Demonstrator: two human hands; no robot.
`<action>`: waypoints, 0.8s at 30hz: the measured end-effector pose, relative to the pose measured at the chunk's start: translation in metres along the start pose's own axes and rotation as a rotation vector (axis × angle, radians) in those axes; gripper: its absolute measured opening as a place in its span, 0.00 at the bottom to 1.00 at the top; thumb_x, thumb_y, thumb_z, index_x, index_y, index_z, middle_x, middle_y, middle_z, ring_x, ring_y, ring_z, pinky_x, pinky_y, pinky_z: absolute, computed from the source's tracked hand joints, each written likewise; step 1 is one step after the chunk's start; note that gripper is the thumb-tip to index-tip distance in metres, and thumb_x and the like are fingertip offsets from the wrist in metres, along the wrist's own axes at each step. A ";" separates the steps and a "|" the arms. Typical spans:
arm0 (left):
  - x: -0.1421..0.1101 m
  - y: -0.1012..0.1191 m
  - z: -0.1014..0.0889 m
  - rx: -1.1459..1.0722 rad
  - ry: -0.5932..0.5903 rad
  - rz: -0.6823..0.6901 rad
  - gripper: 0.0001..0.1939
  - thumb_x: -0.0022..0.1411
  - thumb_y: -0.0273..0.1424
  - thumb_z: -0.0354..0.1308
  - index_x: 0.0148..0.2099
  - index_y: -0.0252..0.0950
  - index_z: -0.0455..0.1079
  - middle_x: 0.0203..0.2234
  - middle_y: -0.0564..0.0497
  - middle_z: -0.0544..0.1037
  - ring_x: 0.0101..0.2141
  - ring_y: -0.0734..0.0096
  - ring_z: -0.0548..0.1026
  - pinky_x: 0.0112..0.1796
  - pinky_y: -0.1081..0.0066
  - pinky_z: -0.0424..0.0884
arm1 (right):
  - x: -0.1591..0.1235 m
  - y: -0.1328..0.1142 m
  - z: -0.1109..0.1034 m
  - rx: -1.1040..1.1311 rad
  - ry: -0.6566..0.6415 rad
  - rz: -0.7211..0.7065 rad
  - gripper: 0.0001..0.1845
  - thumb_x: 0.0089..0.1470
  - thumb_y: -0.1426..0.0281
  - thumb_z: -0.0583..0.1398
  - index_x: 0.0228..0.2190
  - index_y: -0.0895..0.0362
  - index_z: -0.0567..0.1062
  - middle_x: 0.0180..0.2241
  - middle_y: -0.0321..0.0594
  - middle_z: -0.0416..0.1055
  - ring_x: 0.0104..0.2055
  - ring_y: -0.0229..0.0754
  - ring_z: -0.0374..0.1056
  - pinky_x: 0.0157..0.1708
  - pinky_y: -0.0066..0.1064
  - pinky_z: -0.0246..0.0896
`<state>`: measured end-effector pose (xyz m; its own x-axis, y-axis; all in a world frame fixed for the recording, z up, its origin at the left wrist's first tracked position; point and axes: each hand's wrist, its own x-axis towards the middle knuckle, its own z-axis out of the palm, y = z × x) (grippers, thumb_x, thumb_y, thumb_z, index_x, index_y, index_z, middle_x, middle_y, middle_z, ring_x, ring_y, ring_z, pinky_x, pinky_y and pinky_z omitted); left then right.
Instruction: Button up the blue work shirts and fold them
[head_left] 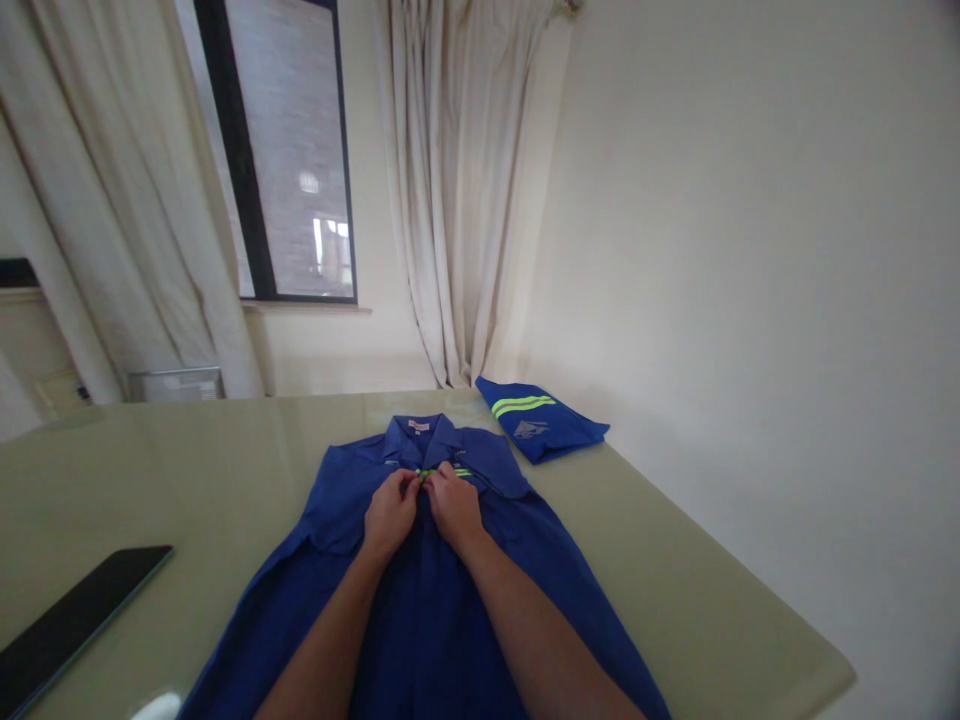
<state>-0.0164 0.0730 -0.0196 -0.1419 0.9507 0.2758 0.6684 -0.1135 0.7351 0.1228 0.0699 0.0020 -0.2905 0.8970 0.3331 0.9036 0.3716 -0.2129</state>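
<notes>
A blue work jacket (420, 620) lies spread front side up, its collar pointing away from me and its sleeves running down both sides. A yellow-green reflective stripe crosses its chest. My left hand (391, 512) pinches the jacket's front edge at the stripe, just below the collar. Right beside it, my right hand (453, 503) pinches the same front opening, fingertips almost touching the left ones. Whatever small fastening may lie between the fingertips is hidden.
A folded blue garment (551, 425) with a reflective stripe lies at the table's far right corner by the wall. On the left rests a dark flat tablet-like object (82, 620). The pale glossy table (225, 470) ends near curtains (465, 200) and a window.
</notes>
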 end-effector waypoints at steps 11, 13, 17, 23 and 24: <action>0.000 0.003 0.000 0.090 -0.033 0.043 0.15 0.70 0.29 0.47 0.51 0.41 0.74 0.46 0.48 0.81 0.44 0.66 0.79 0.44 0.70 0.71 | 0.001 0.002 0.005 0.020 0.033 0.036 0.16 0.71 0.64 0.47 0.44 0.51 0.73 0.46 0.37 0.70 0.37 0.38 0.73 0.35 0.27 0.64; -0.002 0.005 0.000 0.144 -0.035 0.066 0.13 0.67 0.29 0.52 0.51 0.41 0.74 0.51 0.46 0.78 0.48 0.63 0.76 0.47 0.68 0.69 | 0.003 0.004 0.006 0.073 0.050 0.063 0.17 0.72 0.64 0.45 0.43 0.50 0.73 0.46 0.37 0.70 0.38 0.38 0.73 0.35 0.28 0.64; -0.007 0.011 0.000 0.254 -0.033 0.081 0.10 0.63 0.33 0.58 0.47 0.42 0.75 0.48 0.46 0.78 0.49 0.54 0.73 0.49 0.61 0.66 | 0.004 0.007 0.007 0.218 0.090 0.154 0.15 0.69 0.60 0.50 0.48 0.51 0.71 0.47 0.39 0.72 0.44 0.40 0.73 0.39 0.28 0.64; -0.009 0.011 -0.005 0.328 -0.021 0.080 0.08 0.65 0.32 0.55 0.45 0.44 0.73 0.47 0.48 0.78 0.49 0.55 0.72 0.49 0.58 0.63 | 0.008 0.013 0.012 0.350 0.073 0.169 0.18 0.60 0.71 0.55 0.52 0.53 0.71 0.46 0.41 0.76 0.48 0.42 0.72 0.46 0.30 0.64; -0.008 0.009 -0.006 0.333 -0.022 0.085 0.09 0.66 0.32 0.54 0.46 0.45 0.73 0.47 0.49 0.79 0.50 0.55 0.72 0.49 0.58 0.63 | 0.010 0.016 0.013 0.374 0.098 0.201 0.19 0.59 0.73 0.54 0.52 0.54 0.72 0.47 0.42 0.76 0.48 0.42 0.72 0.47 0.31 0.64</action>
<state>-0.0140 0.0624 -0.0114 -0.0617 0.9484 0.3111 0.8796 -0.0957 0.4661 0.1305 0.0878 -0.0099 -0.0728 0.9402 0.3326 0.7578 0.2690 -0.5945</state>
